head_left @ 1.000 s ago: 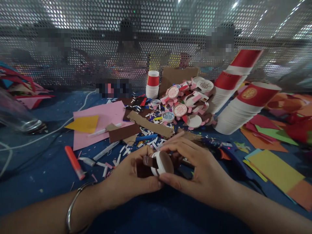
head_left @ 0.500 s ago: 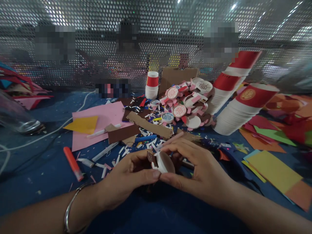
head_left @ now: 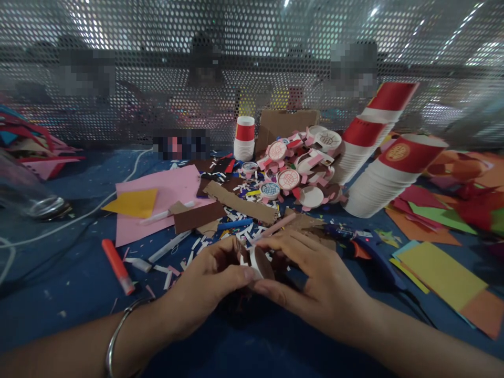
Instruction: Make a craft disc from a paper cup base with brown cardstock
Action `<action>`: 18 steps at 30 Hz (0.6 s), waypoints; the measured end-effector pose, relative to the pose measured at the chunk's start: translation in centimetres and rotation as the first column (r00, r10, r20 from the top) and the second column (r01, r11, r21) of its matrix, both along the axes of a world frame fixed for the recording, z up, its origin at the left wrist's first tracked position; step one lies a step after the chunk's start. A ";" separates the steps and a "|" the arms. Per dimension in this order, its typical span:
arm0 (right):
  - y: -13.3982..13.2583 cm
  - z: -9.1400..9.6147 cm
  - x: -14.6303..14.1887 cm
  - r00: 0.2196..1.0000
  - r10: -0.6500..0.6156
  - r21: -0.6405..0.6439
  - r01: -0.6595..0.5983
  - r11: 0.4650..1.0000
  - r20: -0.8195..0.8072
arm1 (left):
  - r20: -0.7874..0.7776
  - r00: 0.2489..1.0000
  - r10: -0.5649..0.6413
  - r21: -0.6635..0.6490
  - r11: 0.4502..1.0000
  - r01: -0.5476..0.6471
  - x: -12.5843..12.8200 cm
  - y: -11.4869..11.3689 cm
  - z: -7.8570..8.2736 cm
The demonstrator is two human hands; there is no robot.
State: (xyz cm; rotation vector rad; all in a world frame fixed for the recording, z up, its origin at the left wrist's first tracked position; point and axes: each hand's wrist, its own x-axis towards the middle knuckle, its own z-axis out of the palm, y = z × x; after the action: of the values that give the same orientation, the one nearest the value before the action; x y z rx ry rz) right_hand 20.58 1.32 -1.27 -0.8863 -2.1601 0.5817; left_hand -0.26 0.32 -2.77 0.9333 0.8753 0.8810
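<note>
Jointly Held: Brown-Faced, White-Rimmed Disc (head_left: 256,261) Above a Blue Tabletop (head_left: 283,344)

A silver bracelet (head_left: 111,344) circles the wrist of the left hand (head_left: 205,286), whose grip is closed on the disc's left edge. The right hand (head_left: 326,283) shares the hold, its grip curled around the other side, fingers above and thumb below. A red marker (head_left: 117,265) lies at left; a blue glue gun (head_left: 380,265) rests at right. Beyond are a torn cardboard strip (head_left: 236,202) and a pink paper sheet (head_left: 173,186), then a heap of cut cup bases (head_left: 289,179) beside leaning red-and-white paper cups (head_left: 394,178). A perforated screen (head_left: 255,31) stands behind, blurred people visible through it.
</note>
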 end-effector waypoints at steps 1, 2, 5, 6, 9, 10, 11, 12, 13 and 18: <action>0.0 -0.1 0.0 1.000 -0.007 0.004 0.007 1.000 -0.003 | -0.007 1.000 0.029 -0.002 1.000 -0.029 0.0 0.0 0.1; -0.1 -0.1 -0.1 1.000 -0.014 0.012 0.014 1.000 -0.010 | -0.006 0.998 0.058 -0.003 0.998 -0.058 0.1 0.0 0.1; -0.2 -0.2 -0.2 0.999 -0.003 0.040 0.005 0.999 -0.047 | 0.019 0.993 0.112 -0.005 0.994 -0.112 0.2 0.2 0.1; -0.2 -0.3 -0.2 0.998 0.014 0.048 -0.011 0.999 -0.060 | 0.027 0.993 0.112 -0.004 0.994 -0.112 0.2 0.3 0.1; -0.3 -0.2 -0.3 0.994 0.061 0.067 -0.055 0.996 -0.093 | 0.039 0.998 0.048 0.029 0.998 -0.049 0.2 0.4 -0.1; -0.3 -0.2 -0.3 0.992 0.068 0.074 -0.061 0.995 -0.103 | 0.040 0.999 0.021 0.045 0.999 -0.023 0.2 0.4 -0.2; -0.3 -0.2 -0.3 0.991 0.069 0.076 -0.061 0.995 -0.111 | 0.041 0.999 0.000 0.063 0.998 -0.003 0.2 0.5 -0.3; -0.3 -0.2 -0.4 0.992 0.066 0.073 -0.058 0.996 -0.112 | 0.040 0.999 -0.009 0.079 0.997 0.006 0.2 0.5 -0.3; -0.3 -0.2 -0.4 0.992 0.061 0.066 -0.054 0.996 -0.111 | 0.036 0.999 -0.010 0.092 0.996 0.006 0.1 0.4 -0.3; -0.3 -0.1 -0.4 0.995 0.041 0.015 -0.040 0.999 -0.095 | -0.034 0.999 0.010 0.097 0.995 -0.006 0.1 0.1 -0.1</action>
State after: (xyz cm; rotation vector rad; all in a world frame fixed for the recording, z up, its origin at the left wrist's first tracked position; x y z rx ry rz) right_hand 20.21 1.00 -1.41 -0.7936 -2.0973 0.6169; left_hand -0.15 0.46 -2.88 1.0323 0.8721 0.9233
